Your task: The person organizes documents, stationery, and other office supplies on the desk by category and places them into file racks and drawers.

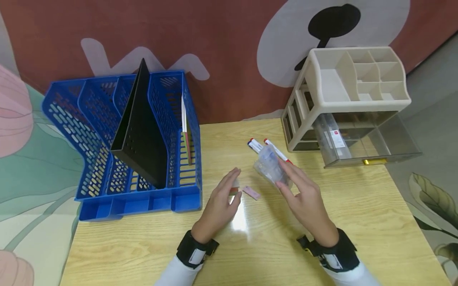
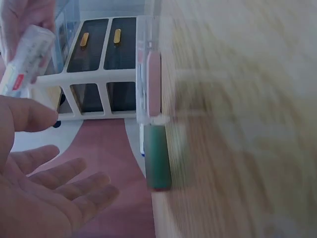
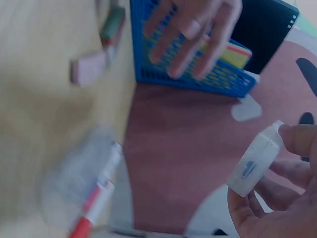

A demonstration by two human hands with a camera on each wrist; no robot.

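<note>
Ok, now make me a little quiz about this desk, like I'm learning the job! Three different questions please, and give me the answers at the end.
1. Which hand holds the small whitish object?

2. True or false: a clear drawer is pulled out of the cream organizer.

3. Where does the black folder stand?
A. In the blue rack
B. In the clear drawer
C. On top of the cream organizer

Key:
1. The right hand.
2. True.
3. A.

Left fingers (image 2: 62, 172) loose, right fingers (image 3: 277, 192) curled
</note>
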